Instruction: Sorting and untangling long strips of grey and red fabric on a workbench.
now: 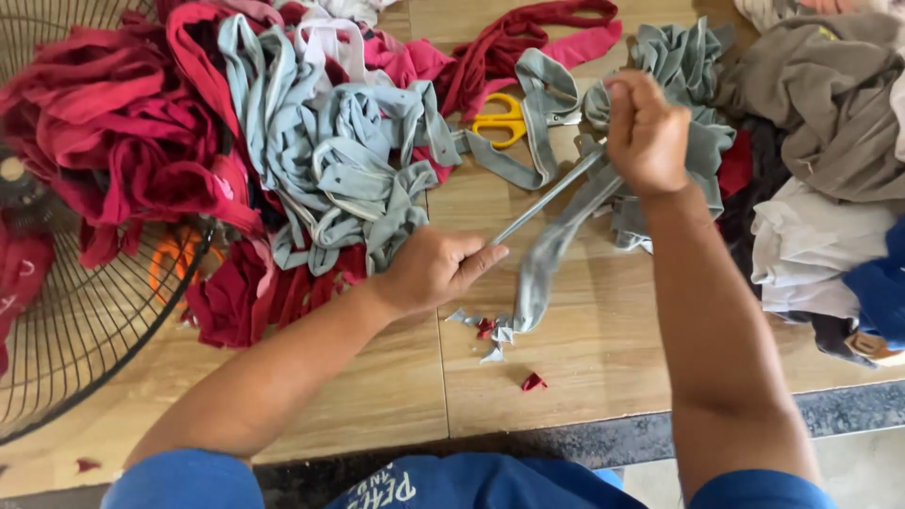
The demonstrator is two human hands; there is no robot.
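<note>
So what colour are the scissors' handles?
Yellow: the scissors lie among the cloth strips, seen in the head view.

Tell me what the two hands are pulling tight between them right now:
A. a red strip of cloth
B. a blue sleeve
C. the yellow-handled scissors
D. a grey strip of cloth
D: the left hand and the right hand each grip one end of a grey strip of cloth, stretched taut in a line between them, while the scissors lie untouched on the table behind.

Short blue sleeves, blue shirt with white lettering
</note>
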